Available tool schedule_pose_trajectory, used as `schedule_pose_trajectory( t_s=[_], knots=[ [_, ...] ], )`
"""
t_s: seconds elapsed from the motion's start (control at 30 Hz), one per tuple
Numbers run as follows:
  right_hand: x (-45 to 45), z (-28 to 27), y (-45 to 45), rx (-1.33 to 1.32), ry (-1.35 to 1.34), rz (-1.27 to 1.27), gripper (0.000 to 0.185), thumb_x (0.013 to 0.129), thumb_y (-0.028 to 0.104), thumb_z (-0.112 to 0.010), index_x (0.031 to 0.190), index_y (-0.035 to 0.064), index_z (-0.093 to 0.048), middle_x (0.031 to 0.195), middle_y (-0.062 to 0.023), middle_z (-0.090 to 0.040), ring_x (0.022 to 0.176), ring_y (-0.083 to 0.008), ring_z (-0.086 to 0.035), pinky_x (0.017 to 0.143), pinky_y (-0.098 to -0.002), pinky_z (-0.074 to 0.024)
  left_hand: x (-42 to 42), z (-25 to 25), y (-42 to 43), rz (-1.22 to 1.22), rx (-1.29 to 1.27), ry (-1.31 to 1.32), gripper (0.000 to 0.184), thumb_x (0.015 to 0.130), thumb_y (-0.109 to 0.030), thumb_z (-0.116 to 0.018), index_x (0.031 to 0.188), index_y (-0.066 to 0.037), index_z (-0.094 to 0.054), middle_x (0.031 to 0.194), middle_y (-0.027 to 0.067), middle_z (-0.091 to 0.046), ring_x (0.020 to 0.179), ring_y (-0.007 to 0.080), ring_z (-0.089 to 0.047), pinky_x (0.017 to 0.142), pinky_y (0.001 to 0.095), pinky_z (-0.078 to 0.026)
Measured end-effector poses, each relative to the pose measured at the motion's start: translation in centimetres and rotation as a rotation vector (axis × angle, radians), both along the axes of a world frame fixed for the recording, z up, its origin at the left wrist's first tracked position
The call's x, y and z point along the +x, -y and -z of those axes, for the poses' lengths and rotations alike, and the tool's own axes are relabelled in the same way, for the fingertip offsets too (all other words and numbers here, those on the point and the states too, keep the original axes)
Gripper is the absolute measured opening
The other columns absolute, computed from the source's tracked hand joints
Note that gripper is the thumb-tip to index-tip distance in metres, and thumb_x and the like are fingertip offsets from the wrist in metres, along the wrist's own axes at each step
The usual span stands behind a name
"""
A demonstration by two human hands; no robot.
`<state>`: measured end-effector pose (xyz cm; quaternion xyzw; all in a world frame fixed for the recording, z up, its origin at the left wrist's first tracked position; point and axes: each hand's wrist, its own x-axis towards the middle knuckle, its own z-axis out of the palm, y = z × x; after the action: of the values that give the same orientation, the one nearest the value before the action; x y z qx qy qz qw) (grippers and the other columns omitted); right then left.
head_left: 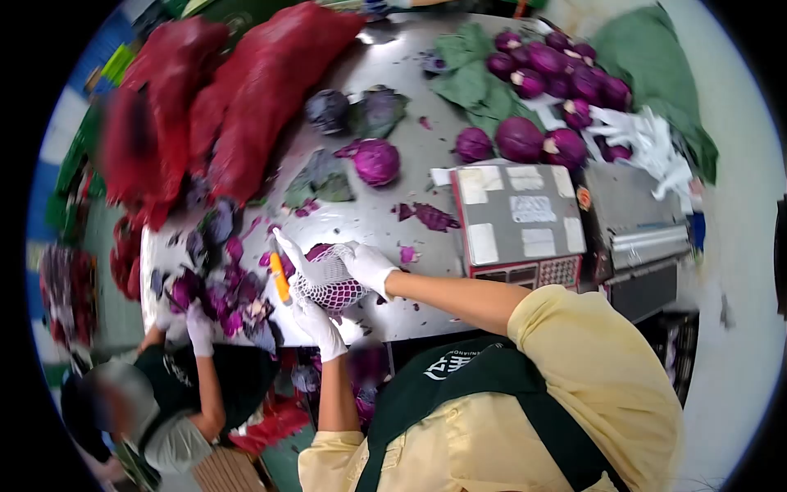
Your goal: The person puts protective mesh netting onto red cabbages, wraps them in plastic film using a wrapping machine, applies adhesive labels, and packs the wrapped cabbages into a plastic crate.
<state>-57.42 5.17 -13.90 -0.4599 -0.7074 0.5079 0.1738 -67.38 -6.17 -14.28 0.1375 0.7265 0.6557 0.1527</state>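
Note:
A red cabbage (316, 251) sits partly inside a white foam net sleeve (332, 283), low over the metal table. My left hand (320, 325), in a white glove, grips the sleeved cabbage from the near side. My right hand (369, 268), also gloved, has its fingers closed on the net's right edge. An orange-handled knife (280, 279) is just beside my left fingers; whether they hold it I cannot tell. Trimmed purple leaves (234, 295) lie to the left, and a peeled cabbage (377, 162) rests beyond my hands.
A grey weighing scale (525, 213) stands to the right, beside a wrapping machine (635, 213). Behind are piled cabbages (566, 70), white foam nets (648, 148) and red mesh sacks (270, 82). On the left a co-worker's gloved hands (199, 328) handle a cabbage.

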Motion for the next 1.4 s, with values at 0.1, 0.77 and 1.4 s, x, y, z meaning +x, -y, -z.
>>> schedule_pose_trajectory(
  t_s=[0.1,0.77,1.4],
  knots=[
    [8.9,-6.7,-2.9,0.194,0.074,-0.071,0.048,0.099,0.042,-0.038,0.113,0.0019,-0.061,0.109,-0.0277,-0.061,0.103,-0.045,-0.058,0.09,-0.0468,-0.0473,5.5,-4.9,-3.6,0.163,0.063,-0.044,0.036,0.101,-0.029,-0.049,0.113,0.003,-0.059,0.102,0.0104,-0.063,0.085,0.0146,-0.058,0.072,0.0285,-0.048],
    [44.0,-15.4,-6.8,0.562,-0.018,0.492,0.022,0.092,0.024,-0.055,0.097,0.0047,-0.064,0.096,-0.0161,-0.065,0.093,-0.0351,-0.061,0.079,-0.0376,-0.0495,35.2,-12.4,-13.1,0.598,-0.008,-0.145,0.023,0.097,-0.018,-0.057,0.105,0.001,-0.066,0.093,0.0076,-0.064,0.082,0.0124,-0.057,0.076,0.0268,-0.047],
    [44.7,-7.8,-17.4,0.224,0.048,0.431,0.031,0.091,0.029,-0.053,0.096,0.0014,-0.066,0.086,-0.0207,-0.067,0.084,-0.0364,-0.064,0.075,-0.0396,-0.0491,28.9,-9.6,-22.9,0.664,-0.226,-0.514,0.035,0.095,-0.033,-0.052,0.089,-0.002,-0.069,0.076,0.0201,-0.065,0.073,0.0312,-0.065,0.068,0.0403,-0.048]
  ],
)
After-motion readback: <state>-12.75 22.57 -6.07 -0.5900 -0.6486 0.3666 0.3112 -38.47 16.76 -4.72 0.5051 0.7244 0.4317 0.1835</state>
